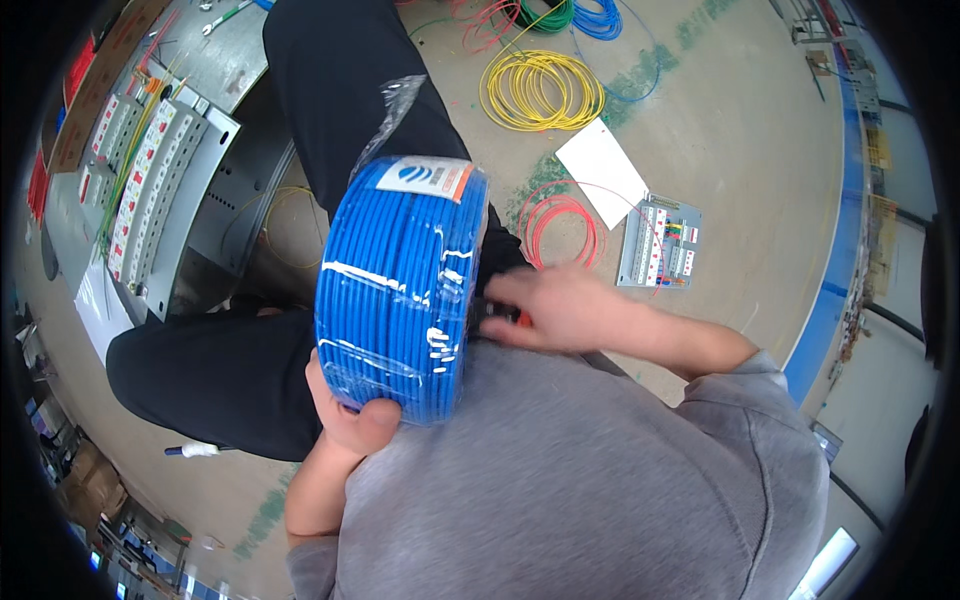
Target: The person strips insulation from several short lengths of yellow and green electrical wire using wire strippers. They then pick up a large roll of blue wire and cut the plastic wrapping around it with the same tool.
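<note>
A thick coil of blue wire (395, 270) in clear plastic wrap stands on its edge against my lap, with a white and orange label on top. My left hand (355, 415) grips its lower near edge, thumb on the wrapped face and fingers underneath. At the coil's right side is my right hand (545, 310), smeared by motion, its fingers curled round a small black-and-orange tool (510, 314) whose kind I cannot make out. A loose strip of clear plastic (398, 105) sticks up beyond the coil over my trouser leg.
At left, a metal workbench (225, 65) carries a rail of circuit breakers (150, 190). On the floor lie coils of yellow wire (540, 90), red wire (560, 232) and blue wire (598, 18), a white sheet (602, 172) and a small breaker panel (660, 243).
</note>
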`<state>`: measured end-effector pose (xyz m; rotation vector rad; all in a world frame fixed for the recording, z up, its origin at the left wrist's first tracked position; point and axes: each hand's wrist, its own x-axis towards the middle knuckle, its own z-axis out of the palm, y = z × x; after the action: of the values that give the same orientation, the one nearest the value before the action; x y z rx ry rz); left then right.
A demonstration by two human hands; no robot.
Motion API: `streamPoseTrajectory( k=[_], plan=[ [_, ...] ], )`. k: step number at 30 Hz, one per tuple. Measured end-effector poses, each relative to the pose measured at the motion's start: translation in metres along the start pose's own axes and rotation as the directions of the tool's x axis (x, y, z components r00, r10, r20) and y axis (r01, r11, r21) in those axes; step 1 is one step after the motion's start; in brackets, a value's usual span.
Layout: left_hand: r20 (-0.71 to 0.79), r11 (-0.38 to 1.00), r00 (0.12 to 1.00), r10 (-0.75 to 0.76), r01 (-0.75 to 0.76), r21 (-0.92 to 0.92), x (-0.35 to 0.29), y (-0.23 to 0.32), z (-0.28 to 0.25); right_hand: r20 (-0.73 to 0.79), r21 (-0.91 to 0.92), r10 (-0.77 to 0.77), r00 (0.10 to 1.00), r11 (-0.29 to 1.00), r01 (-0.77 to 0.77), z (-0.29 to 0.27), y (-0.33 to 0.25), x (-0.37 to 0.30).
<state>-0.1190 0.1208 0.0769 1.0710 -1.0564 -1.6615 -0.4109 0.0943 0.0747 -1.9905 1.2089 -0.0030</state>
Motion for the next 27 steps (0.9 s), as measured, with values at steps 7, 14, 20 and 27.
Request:
streamPoseTrajectory(
  k=[7,14,20,27],
  plan=[
    [0.009,0.999,0.999,-0.043,0.043,-0.008,-0.008,-0.018,-0.020,-0.145,-0.037,0.013,0.989,0.999,-0.018,-0.004,0.026,0.008],
    [-0.035,0.996,0.998,-0.045,0.042,-0.082,-0.014,-0.022,-0.021,-0.170,-0.105,0.006,0.985,0.994,-0.024,-0.014,0.031,0.012],
    [-0.008,0.984,0.996,-0.094,0.092,-0.156,-0.004,-0.013,-0.016,-0.110,-0.040,-0.021,0.994,0.999,0.017,0.001,0.022,-0.005],
    [-0.062,0.998,0.996,-0.067,0.066,-0.018,0.002,-0.002,-0.003,-0.033,0.080,-0.002,0.999,0.997,0.004,0.011,0.012,-0.011]
  ],
)
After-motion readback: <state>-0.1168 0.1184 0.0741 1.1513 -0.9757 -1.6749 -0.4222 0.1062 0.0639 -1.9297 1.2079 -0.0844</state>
